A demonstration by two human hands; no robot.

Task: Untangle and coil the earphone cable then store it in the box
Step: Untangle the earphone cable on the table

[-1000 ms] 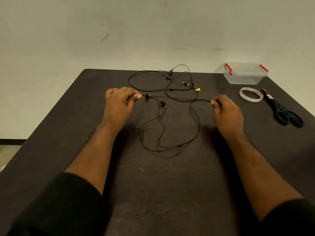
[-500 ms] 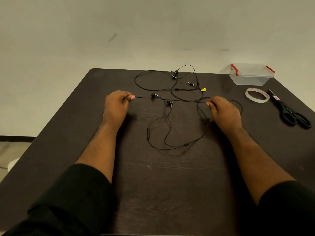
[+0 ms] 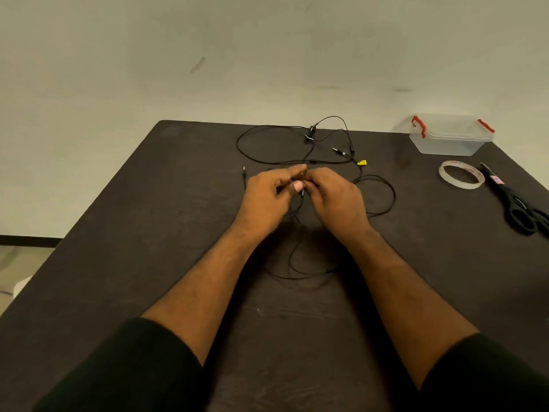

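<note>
Head view: both hands (image 3: 303, 194) on earphone cable (image 3: 383, 200).

— What colour is the counter (image 3: 148, 233)?
— Dark brown, nearly black, with a faint wood grain.
— And the earphone cable (image 3: 386, 200)?
— Black, with a small yellow tag (image 3: 361, 163) on it near the far loops.
— The box (image 3: 450, 141)?
— Clear, frosted plastic with red clasps at both ends.
— Beside it?
— A translucent whitish tape roll (image 3: 461, 175) with reddish print inside, and black scissors (image 3: 518, 206) with a pinkish label.
— The sleeves (image 3: 133, 367)?
— Black. The wall (image 3: 267, 55) is pale greenish-beige with a few dark scuffs.
</note>
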